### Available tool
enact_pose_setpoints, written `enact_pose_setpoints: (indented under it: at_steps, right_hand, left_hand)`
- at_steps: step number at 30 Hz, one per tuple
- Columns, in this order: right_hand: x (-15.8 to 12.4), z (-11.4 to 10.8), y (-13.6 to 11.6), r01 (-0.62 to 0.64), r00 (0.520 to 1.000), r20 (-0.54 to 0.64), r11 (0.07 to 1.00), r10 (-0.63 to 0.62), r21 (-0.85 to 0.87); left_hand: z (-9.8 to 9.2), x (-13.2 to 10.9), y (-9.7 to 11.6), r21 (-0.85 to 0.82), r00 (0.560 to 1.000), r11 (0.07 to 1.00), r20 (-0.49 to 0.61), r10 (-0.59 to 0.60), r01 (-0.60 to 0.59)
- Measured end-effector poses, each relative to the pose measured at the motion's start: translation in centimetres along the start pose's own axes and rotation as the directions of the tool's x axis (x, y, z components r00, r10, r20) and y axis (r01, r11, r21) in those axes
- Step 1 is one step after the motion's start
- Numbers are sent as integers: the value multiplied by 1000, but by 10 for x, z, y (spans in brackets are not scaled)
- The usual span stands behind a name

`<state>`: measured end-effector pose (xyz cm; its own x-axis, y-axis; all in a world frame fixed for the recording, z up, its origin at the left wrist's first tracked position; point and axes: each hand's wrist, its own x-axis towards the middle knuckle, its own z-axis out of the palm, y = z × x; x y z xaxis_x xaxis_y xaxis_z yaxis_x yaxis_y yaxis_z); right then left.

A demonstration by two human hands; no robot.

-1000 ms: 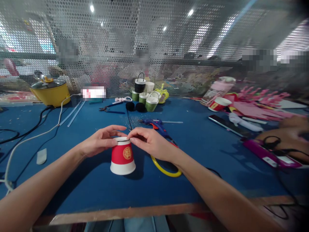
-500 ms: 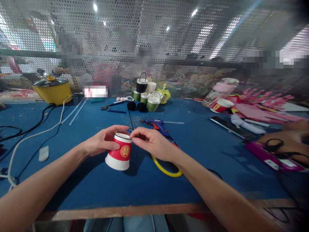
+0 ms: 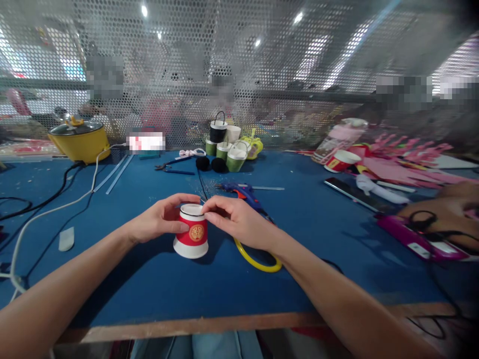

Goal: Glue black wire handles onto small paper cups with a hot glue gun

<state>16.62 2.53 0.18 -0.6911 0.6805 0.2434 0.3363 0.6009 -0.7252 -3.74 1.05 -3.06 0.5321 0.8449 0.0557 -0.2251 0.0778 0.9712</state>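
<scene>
A red and white paper cup with a gold emblem stands upside down, its narrow end up and a thin black cord around it near the top. My left hand grips the cup's left side, thumb on the red band and fingers behind. At the upper right edge, my right hand pinches the black cord against the cup with thumb and forefinger. Beyond the hands lie a blue glue gun and two black pompoms. A yellow ring-shaped handle shows under my right wrist.
Small green, white and black cups stand at the back beside blue-handled pliers. A yellow pot and white cable are at left. At right are a phone, a tipped red cup and a purple case.
The cup has tilted more upright, its wide lower rim moving right and slightly up. Both hands keep nearly the same place and hold.
</scene>
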Motion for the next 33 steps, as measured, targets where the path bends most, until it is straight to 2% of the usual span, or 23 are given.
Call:
enact_pose_setpoints:
  at_steps: [5, 9, 13, 18, 27, 33]
  right_hand:
    - [-1, -2, -7, 44, 999, -26, 990, -48, -133]
    - [2, 2, -7, 77, 996, -30, 976, -84, -203]
    - [4, 6, -6, 96, 991, -71, 974, -112, -206]
    - [6, 10, -5, 113, 987, -90, 978, -130, -174]
    - [6, 10, -4, 30, 996, -80, 994, -38, -103]
    - [6, 8, -7, 20, 997, -66, 994, -27, -110]
  left_hand:
    - [5, 1, -2, 173, 995, 980, -9, 99, -95]
    - [9, 0, -5, 461, 970, 868, -57, 236, -184]
    - [14, -1, 0, 603, 958, 778, -75, 275, -177]
    - [16, 0, 4, 642, 964, 757, -108, 244, -120]
    - [13, 2, 1, 586, 968, 803, -123, 219, -107]
    - [12, 1, 2, 564, 971, 820, -123, 204, -101]
